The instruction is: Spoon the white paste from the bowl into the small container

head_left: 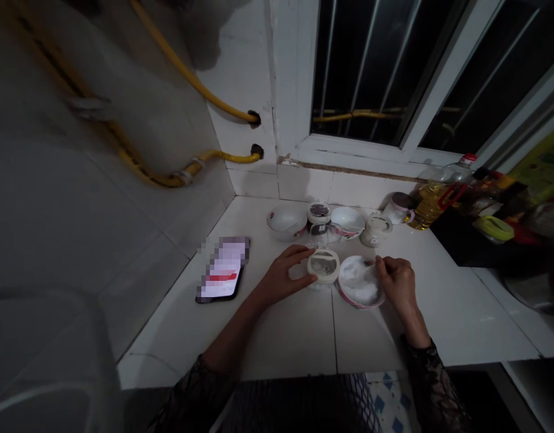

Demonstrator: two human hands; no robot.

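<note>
Black lace sleeves (pixel 432 385) run into bare forearms (pixel 234 334) reaching over a white tiled worktop (pixel 286 343). Left-hand fingers (pixel 295 255) curve, slightly spread, against a round cream lid (pixel 322 266). Right-hand fingers (pixel 380 263) press together in a pinch at the rim of a pink-edged white bowl (pixel 360 306) heaped with white powder (pixel 359 279); whether they hold anything is hidden. Lid and bowl sit just beside each other, so a steady, level hold suits this close work. A smartphone (pixel 223 269) lies to the left.
</note>
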